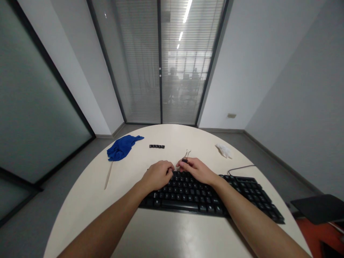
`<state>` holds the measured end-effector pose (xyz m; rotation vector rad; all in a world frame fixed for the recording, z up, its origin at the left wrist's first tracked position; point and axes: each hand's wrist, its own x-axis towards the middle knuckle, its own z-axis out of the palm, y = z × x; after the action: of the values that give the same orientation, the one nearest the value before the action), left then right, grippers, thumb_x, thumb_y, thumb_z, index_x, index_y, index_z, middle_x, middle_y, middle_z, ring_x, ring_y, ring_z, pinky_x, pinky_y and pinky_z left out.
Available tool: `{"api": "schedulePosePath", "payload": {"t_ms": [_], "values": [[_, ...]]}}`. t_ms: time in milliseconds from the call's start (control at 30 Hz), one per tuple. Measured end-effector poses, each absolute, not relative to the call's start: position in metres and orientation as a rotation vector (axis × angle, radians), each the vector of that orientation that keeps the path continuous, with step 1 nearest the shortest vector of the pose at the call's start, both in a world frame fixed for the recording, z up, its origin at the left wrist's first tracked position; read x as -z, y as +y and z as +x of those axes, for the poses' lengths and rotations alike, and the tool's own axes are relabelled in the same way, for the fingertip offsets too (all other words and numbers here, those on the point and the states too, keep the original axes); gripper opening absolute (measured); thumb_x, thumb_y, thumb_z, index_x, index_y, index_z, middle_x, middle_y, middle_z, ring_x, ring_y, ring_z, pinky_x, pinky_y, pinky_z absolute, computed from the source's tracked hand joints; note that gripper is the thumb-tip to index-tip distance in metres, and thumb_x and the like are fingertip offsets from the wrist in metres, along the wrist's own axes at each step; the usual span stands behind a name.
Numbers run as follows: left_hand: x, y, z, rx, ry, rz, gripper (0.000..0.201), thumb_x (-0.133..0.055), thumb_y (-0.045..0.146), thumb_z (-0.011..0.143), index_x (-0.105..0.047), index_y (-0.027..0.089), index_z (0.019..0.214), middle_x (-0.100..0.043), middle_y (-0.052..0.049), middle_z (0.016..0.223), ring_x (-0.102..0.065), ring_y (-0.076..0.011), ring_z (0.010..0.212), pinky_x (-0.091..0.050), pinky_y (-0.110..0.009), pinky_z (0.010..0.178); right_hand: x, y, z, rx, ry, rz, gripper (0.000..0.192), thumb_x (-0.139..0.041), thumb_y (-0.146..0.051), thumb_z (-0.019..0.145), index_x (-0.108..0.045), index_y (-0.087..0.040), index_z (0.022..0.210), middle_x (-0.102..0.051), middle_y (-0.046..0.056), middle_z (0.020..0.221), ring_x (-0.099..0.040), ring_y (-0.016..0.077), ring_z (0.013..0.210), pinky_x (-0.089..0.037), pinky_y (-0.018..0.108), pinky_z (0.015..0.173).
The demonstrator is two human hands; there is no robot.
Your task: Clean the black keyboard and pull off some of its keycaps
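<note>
A black keyboard [182, 196] lies across the round table, partly covered by my forearms. My left hand [159, 175] rests over its upper left part, fingers curled together near the top row; anything between the fingertips is hidden. Just to the right, my right hand [198, 170] grips a wire keycap puller [187, 154] by its small dark handle, with the two thin wire prongs pointing away from me. The fingertips of both hands are close together at the keyboard's far edge. Beyond them, several black keycaps [157, 146] sit in a short row on the tabletop.
A crumpled blue cloth [122, 147] lies at the far left, with a thin pale stick [108, 175] beside it. White crumpled tissue [224, 151] sits at the far right. The keyboard's cable [242, 167] runs over the table's right edge. A dark chair [319, 208] stands at right.
</note>
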<state>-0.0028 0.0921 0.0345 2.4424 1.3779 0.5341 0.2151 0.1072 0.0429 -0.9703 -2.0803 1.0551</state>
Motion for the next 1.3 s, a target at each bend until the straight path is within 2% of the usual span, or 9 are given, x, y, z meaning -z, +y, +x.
{"api": "schedulePosePath", "payload": {"t_ms": [367,600,867,1067,1300], "values": [[-0.0323,0.0922,-0.0036,-0.555,1.367,2.462,0.022,-0.046,0.023,0.094,-0.068,0.022,0.094,-0.071,-0.005,0.096,-0.065,-0.0222,0.092,-0.049,-0.032,0.083,-0.0407,0.1065,0.2156,-0.991,-2.144,-0.823,0.038,-0.058,-0.052,0.093,-0.076,-0.019,0.087,-0.073,0.006,0.086,-0.065,0.0209,0.087,-0.051,0.034,0.084],[-0.0364,0.0900,-0.0022,-0.574,1.358,2.469,0.022,-0.045,0.022,0.094,-0.067,0.021,0.090,-0.070,-0.005,0.092,-0.064,-0.0219,0.089,-0.049,-0.032,0.080,-0.0418,0.1059,0.2144,-1.026,-2.079,-0.916,0.033,-0.058,-0.046,0.095,-0.076,-0.019,0.097,-0.073,0.004,0.090,-0.064,0.0180,0.083,-0.049,0.028,0.077],[-0.0405,0.0863,-0.0017,-0.604,1.270,2.500,0.011,-0.058,0.024,0.087,-0.066,0.021,0.093,-0.071,-0.003,0.095,-0.064,-0.0220,0.092,-0.049,-0.032,0.081,-0.0423,0.1070,0.2133,-1.010,-2.077,-0.959,0.035,-0.054,-0.045,0.097,-0.073,-0.016,0.092,-0.070,0.003,0.082,-0.061,0.0172,0.079,-0.046,0.027,0.073],[-0.0378,0.0879,-0.0025,-0.621,1.258,2.469,0.016,-0.061,0.031,0.089,-0.068,0.022,0.099,-0.071,-0.004,0.101,-0.065,-0.0222,0.094,-0.050,-0.033,0.084,-0.0412,0.1073,0.2141,-1.017,-2.052,-0.991,0.039,-0.055,-0.050,0.095,-0.072,-0.015,0.088,-0.070,0.003,0.079,-0.061,0.0170,0.075,-0.046,0.027,0.070],[-0.0389,0.0883,-0.0037,-0.604,1.209,2.486,0.015,-0.061,0.032,0.091,-0.069,0.022,0.100,-0.071,-0.003,0.100,-0.064,-0.0217,0.094,-0.048,-0.032,0.083,-0.0364,0.1114,0.2147,-1.187,-1.907,-0.992,0.044,-0.059,-0.056,0.091,-0.071,-0.014,0.086,-0.072,0.006,0.080,-0.063,0.0169,0.073,-0.051,0.029,0.072]]}}
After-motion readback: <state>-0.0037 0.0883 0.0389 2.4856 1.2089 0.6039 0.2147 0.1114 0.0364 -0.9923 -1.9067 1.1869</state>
